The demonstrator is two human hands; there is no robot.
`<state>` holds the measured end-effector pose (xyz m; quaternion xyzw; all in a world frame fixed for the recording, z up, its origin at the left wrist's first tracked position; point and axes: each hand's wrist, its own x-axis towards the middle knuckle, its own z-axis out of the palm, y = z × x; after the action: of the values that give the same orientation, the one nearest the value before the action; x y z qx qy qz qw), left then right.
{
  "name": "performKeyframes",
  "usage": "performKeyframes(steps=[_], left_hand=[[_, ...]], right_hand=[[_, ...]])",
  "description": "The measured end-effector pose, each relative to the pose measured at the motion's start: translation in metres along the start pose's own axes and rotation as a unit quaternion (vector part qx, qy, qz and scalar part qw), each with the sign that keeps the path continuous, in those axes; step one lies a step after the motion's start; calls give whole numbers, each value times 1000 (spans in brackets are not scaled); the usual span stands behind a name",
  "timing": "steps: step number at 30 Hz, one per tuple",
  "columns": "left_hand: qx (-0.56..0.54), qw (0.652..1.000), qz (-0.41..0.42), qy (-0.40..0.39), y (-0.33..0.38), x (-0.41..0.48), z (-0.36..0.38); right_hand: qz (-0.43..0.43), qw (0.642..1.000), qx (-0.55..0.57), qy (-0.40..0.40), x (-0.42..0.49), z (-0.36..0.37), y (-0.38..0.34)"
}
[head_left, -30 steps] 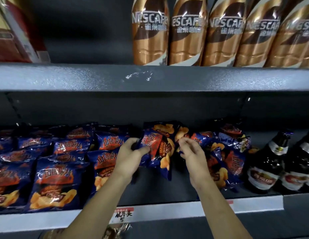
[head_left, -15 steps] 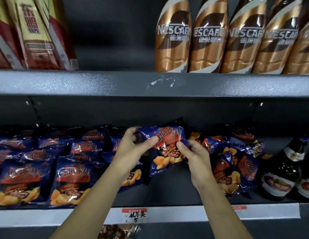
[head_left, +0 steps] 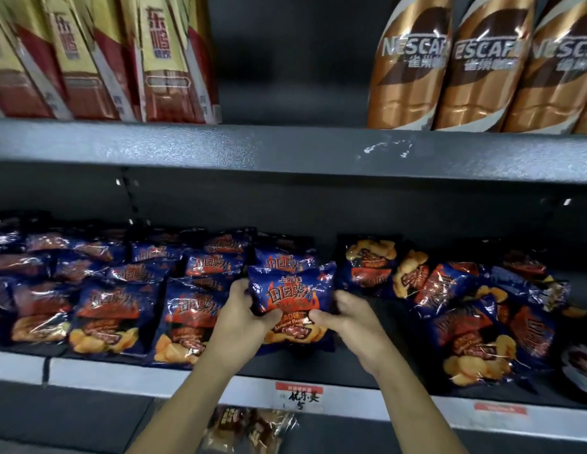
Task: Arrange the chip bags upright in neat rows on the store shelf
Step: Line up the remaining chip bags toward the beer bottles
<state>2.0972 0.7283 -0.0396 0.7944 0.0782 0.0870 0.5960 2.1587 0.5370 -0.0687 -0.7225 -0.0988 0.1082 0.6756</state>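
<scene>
A blue barbecue-flavour chip bag (head_left: 292,306) is gripped at its lower half by both hands, the left hand (head_left: 243,326) closed on its left edge and the right hand (head_left: 347,322) closed on its right edge, with the thumbs pressed against the printed front. The bag is held upright, face forward, at the front of the store shelf (head_left: 351,365), just in front of another upright bag (head_left: 285,258) of the same kind. To the left, 3 or more rows of bags (head_left: 105,316) are seen standing in order; to the right, a loose heap of bags (head_left: 465,306) is left tilted and overlapping. The step in hand is judged to be the seating of this bag as the front of its row. It would be done well if the base were flattened on the shelf, the front kept level with the neighbouring bag (head_left: 187,319) on the left, and the grip eased only once the bag is leaning against the one behind. A crushing squeeze should be avoided, since the contents are brittle.
</scene>
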Motion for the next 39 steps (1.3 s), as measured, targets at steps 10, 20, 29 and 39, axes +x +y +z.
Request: performKeyframes(steps=[10,20,29,39], left_hand=[[335,937,32,92,-30,-9,-13],[383,919,66,63,-37,-1,-20],[259,953,144,59,-7,14,-7],[154,977,144,7,49,50,70]], right_hand=[[59,988,-143,-3,5,25,14],[46,989,-137,-22,0,28,16],[-2,995,-61,79,-6,4,-7],[-58,967,68,239,0,-55,-23]])
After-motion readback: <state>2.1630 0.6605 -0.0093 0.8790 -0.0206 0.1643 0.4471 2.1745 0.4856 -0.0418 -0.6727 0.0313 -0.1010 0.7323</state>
